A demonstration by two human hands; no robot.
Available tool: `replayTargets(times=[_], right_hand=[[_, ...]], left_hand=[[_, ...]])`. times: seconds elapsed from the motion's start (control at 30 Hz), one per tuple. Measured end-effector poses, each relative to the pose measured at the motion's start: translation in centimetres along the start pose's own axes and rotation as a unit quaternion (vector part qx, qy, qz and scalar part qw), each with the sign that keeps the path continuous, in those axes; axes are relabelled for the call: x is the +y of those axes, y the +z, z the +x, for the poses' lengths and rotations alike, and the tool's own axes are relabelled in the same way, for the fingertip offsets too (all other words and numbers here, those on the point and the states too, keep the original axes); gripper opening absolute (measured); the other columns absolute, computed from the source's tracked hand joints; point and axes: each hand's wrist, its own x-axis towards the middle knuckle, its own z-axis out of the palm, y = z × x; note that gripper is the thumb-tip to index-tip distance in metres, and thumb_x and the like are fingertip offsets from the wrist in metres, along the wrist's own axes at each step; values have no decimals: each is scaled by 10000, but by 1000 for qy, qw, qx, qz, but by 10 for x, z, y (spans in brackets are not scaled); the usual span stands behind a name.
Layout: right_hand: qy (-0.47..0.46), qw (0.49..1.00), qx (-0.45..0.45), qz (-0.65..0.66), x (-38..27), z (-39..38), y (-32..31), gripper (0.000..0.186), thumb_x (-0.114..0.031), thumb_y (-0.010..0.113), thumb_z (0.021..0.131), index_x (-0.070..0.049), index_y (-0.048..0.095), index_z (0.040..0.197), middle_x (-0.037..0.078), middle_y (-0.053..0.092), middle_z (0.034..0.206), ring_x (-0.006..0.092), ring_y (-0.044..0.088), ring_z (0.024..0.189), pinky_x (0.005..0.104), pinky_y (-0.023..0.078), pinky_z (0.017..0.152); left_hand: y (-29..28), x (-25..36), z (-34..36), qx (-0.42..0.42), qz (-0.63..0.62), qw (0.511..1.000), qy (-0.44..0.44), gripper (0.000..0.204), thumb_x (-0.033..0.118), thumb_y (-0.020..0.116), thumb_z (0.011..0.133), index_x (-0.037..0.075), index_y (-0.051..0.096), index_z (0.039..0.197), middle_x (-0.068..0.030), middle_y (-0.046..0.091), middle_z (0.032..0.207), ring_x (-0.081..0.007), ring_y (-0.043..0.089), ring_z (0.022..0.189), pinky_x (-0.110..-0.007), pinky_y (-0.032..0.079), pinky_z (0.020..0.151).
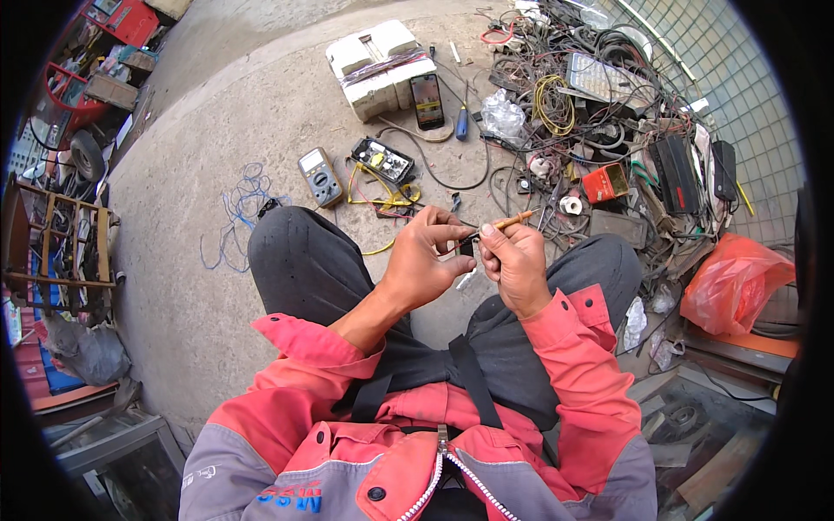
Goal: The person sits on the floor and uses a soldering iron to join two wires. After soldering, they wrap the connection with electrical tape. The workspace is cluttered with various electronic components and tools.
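My left hand pinches a small black part between thumb and fingers, in front of my knees. Closed beside it, my right hand grips a slim tool with an orange-brown handle. The handle slants up to the right, and the tool's other end meets the black part; its exact kind is not clear. Beyond my left hand lies an opened black case with a circuit board, with yellow wire around it. A grey multimeter rests to its left.
A white foam block stands ahead with a phone leaning on it. A blue-handled screwdriver lies nearby. Tangled cables and electronic scrap fill the right. Thin blue wire lies left; a red plastic bag sits far right.
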Motion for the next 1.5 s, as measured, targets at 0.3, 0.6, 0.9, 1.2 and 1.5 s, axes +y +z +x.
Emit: replayTargets(times=[0.3, 0.6, 0.9, 1.2, 1.5], right_hand=[[-21, 998, 17, -59, 2, 1, 0, 195, -196, 649, 958, -17, 609, 890, -6, 542, 686, 39, 435, 525, 190, 302, 425], [-31, 995, 41, -90, 1, 1, 3, 230, -219, 634, 966, -38, 610, 826, -24, 528, 645, 28, 409, 494, 188, 296, 431], [-36, 993, 39, -101, 1, 1, -1, 238, -197, 650, 955, 14, 643, 844, -19, 562, 649, 36, 454, 523, 215, 336, 463], [-70, 984, 33, -163, 0, 1, 3, 204, -162, 649, 951, 13, 634, 848, -22, 552, 646, 34, 444, 524, 215, 332, 461], [-51, 993, -3, -104, -1, -3, 6, 194, -165, 639, 957, -10, 594, 850, -17, 511, 659, 31, 410, 509, 198, 297, 437]], left_hand=[[-10, -5, -2, -64, -294, 943, -145, 457, 198, 817, 810, -21, 667, 1183, -82, 699, 1017, -123, 599, 855, -278, 486, 763], [-16, -15, 2, -104, -356, 917, -147, 393, 305, 541, 994, -16, 645, 1195, -19, 647, 879, -86, 548, 751, -239, 409, 670], [-7, -2, -1, -73, -288, 946, -130, 239, 120, 626, 955, -11, 625, 1155, -1, 621, 868, -74, 555, 771, -244, 455, 669], [1, -9, -2, 14, -236, 970, -58, 149, 120, 597, 984, -10, 648, 1036, -9, 650, 833, -67, 556, 722, -238, 461, 635], [-6, -3, 6, 32, -343, 911, -227, 253, 180, 545, 1010, -2, 622, 851, -68, 647, 713, -102, 570, 568, -222, 434, 514]])
